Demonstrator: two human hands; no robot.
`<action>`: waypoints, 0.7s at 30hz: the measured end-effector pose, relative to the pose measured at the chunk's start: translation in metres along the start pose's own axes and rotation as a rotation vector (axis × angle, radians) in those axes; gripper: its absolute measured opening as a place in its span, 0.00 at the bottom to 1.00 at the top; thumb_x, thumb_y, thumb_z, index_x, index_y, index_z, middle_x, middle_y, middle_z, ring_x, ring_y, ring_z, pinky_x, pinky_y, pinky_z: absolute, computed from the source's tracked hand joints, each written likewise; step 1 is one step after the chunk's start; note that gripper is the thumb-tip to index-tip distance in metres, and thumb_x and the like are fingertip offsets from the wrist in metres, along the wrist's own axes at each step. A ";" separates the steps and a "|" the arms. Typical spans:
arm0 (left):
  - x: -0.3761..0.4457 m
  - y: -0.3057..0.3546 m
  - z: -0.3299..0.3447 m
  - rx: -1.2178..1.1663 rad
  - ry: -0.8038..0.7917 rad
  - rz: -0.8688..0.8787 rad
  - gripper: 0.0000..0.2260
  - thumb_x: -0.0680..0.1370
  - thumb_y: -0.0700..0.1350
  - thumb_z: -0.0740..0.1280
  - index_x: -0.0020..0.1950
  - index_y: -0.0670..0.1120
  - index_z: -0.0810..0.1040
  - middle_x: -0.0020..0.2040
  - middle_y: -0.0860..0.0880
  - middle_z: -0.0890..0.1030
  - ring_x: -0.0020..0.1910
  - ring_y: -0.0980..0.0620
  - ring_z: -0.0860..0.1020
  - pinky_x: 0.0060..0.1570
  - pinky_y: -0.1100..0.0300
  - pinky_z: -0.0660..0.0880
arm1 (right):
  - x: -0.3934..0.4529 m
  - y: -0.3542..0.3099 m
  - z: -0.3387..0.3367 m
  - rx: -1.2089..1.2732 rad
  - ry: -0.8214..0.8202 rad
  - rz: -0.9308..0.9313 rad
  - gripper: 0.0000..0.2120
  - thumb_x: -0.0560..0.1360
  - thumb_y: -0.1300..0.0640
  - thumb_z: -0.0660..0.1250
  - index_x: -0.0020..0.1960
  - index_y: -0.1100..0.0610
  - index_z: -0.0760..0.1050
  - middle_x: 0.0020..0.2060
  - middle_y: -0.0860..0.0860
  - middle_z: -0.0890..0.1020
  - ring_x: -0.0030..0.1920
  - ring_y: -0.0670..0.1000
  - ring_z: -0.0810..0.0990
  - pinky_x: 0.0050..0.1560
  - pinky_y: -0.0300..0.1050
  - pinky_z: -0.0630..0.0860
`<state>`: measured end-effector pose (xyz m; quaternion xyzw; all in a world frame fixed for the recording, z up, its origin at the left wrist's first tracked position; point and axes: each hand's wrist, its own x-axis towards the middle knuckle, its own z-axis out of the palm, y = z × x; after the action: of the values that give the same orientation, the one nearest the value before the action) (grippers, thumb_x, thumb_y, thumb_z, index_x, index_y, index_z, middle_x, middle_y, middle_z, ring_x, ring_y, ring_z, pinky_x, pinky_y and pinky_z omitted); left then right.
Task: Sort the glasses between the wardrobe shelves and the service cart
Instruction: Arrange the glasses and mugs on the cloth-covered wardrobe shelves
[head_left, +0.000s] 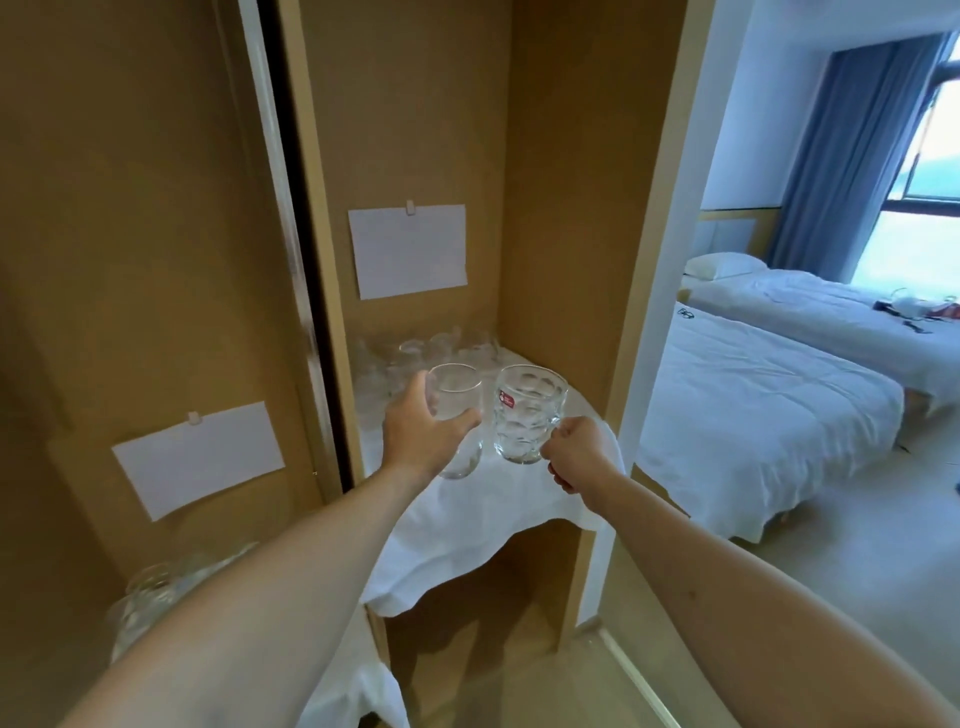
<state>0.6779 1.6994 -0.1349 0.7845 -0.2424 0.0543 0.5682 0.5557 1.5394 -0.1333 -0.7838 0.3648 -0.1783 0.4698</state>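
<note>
Nearest, at the lower left, a few more glasses (156, 587) are glimpsed behind the left forearm on a lower shelf; they are too blurred to be counted. Two glasses are held over the white cloth (467, 525) draped on the wardrobe shelf. A smooth glass (457, 395) is gripped by the left hand (423, 434), with the fingers curled round its side. Just right of it, a dimpled mug (527, 413) with a red sticker is held by the right hand (576, 454), the fingers clenched on what seems to be its handle.

The step in hand is judged to be setting these two on the shelf. It would be done best if each is lowered upright onto flat cloth, kept apart from the other so no rim is knocked, and placed short of the cluster behind.

Farther back on the shelf, a huddle of clear glasses (431, 353) is seen; perhaps six or more, though no sure count can be made. Two paper sheets (408, 252) are pinned to the back panels.
</note>
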 end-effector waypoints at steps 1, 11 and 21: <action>0.012 0.000 0.008 -0.003 -0.004 -0.006 0.34 0.62 0.63 0.74 0.66 0.54 0.73 0.57 0.55 0.79 0.57 0.54 0.78 0.54 0.52 0.78 | 0.014 -0.002 -0.001 -0.007 -0.005 0.007 0.13 0.76 0.68 0.60 0.36 0.57 0.66 0.30 0.55 0.71 0.25 0.51 0.69 0.23 0.38 0.64; 0.092 -0.013 0.069 0.009 0.071 -0.053 0.28 0.61 0.65 0.73 0.58 0.62 0.72 0.52 0.59 0.77 0.52 0.56 0.76 0.46 0.60 0.70 | 0.116 -0.010 0.000 -0.022 -0.054 0.004 0.11 0.74 0.66 0.61 0.35 0.55 0.65 0.30 0.55 0.74 0.28 0.54 0.72 0.29 0.44 0.67; 0.121 -0.029 0.103 0.080 0.157 -0.065 0.25 0.62 0.63 0.76 0.56 0.60 0.73 0.47 0.61 0.77 0.46 0.61 0.75 0.43 0.61 0.72 | 0.185 0.004 0.000 -0.010 -0.117 -0.018 0.12 0.73 0.67 0.59 0.34 0.55 0.62 0.31 0.56 0.72 0.27 0.54 0.71 0.25 0.40 0.65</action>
<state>0.7775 1.5734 -0.1523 0.8073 -0.1691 0.1069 0.5552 0.6779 1.4018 -0.1488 -0.7984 0.3305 -0.1346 0.4850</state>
